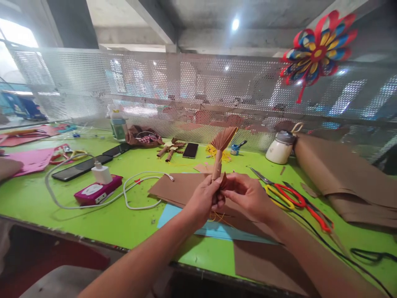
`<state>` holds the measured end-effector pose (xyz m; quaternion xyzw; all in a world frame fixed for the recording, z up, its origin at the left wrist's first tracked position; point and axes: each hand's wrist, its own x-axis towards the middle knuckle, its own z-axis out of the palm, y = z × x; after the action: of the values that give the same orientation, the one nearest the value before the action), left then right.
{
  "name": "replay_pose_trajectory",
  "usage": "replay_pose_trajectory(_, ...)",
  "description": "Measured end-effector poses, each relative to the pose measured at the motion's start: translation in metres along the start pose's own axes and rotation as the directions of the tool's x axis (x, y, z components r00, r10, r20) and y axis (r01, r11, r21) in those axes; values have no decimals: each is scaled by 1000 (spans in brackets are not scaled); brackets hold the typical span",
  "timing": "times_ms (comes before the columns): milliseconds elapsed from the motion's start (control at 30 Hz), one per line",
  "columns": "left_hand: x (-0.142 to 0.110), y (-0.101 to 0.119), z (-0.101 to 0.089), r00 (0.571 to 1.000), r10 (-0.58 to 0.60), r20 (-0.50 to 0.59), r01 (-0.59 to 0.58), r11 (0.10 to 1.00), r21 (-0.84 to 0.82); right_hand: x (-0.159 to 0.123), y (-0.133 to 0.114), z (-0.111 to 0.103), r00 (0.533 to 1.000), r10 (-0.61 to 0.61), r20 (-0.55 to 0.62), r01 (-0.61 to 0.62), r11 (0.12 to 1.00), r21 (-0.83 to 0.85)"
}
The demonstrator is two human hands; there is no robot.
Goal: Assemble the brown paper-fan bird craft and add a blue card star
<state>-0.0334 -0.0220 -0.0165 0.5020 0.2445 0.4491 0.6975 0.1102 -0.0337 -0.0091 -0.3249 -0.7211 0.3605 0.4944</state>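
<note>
My left hand is closed around a rolled brown paper tube, held upright above the table. A pleated brown paper fan spreads from the tube's top, with yellow thread along its edge. My right hand is closed, thumb and fingers pinching a small folded brown paper piece against the tube. Its lower part is hidden by my fingers. Loose yellow thread hangs below my left hand. Under both hands lie brown paper sheets and blue paper.
Scissors with yellow and red handles lie right, near a brown paper roll and a white jar. A purple power socket with white cable stands left. Behind are a phone and finished paper tubes. Another person's hand shows far left.
</note>
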Motion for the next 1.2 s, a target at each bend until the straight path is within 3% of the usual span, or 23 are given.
replay_pose_trajectory(233,-3,1,2,988,-98,119,104,993,-52,-8,-9,-6,996,37,83,-37,999,4)
replay_pose_trajectory(367,-4,3,3,985,-114,131,118,993,-20,-9,-13,-4,999,-16,41,17,1000,-10)
replay_pose_trajectory(500,-4,3,3,990,-90,109,85,995,55,-10,-17,-6,999,39,31,-43,992,120)
replay_pose_trajectory(700,-3,2,5,998,-30,47,19,976,215,-11,-14,-23,985,88,-147,-61,981,182)
replay_pose_trajectory(967,-6,0,9,994,-86,69,60,947,315,-9,-20,-26,961,134,-244,-87,977,193)
replay_pose_trajectory(1200,-6,-5,9,995,11,97,-50,911,410,-10,-21,-28,948,88,-304,-62,993,96)
